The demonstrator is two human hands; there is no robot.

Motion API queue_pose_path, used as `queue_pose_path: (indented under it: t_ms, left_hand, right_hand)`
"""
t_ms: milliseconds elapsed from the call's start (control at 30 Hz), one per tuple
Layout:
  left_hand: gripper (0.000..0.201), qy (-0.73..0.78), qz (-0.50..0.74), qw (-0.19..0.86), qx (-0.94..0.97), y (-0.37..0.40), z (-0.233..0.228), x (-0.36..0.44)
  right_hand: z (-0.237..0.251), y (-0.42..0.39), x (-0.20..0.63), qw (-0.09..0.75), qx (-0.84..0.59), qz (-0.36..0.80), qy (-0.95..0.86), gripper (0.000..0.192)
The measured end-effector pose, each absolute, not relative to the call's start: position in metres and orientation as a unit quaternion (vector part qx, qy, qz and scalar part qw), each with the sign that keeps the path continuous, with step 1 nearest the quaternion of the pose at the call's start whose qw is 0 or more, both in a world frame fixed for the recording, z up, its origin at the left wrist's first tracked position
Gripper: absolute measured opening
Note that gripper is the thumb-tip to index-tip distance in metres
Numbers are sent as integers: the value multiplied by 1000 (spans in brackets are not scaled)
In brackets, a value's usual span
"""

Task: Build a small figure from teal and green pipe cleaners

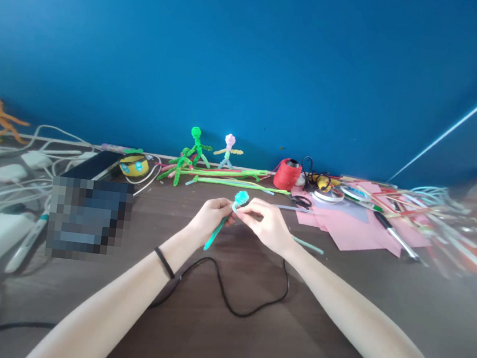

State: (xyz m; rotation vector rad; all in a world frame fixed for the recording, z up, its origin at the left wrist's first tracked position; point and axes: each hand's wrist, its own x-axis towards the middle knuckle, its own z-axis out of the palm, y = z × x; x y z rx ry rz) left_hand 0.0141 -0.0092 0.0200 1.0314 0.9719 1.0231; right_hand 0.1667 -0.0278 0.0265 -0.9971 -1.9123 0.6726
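Both forearms are being stretched forward above the table [246, 341]; a teal pipe cleaner [225, 221] is being pinched between left hand [210, 217] and right hand [265, 223], each grip clamped on it.

Desk layout, hands at centre, wall behind.
Left hand [210, 217] and right hand [265, 223] meet on a pipe cleaner [227, 219] above the desk [335, 316]. Cable [228, 301] loops on the desk before the hands. Two figures [211, 152] stand behind, against the wall. Spool [287, 173] right of them; paper [347, 226] further right, scissors [301, 200] at its left edge. Chargers [11, 170] far left.
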Motion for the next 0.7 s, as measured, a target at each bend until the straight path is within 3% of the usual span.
queue_pose_path:
  t_ms: [400,700]
  left_hand:
    - [6,397,451,665,442,-6,26,12]
    - [13,452,459,597,478,-10,25,12]
  right_hand:
    - [23,-23,171,444,-425,294,-732,16]
    - [25,-24,171,454,-407,288,-739,16]
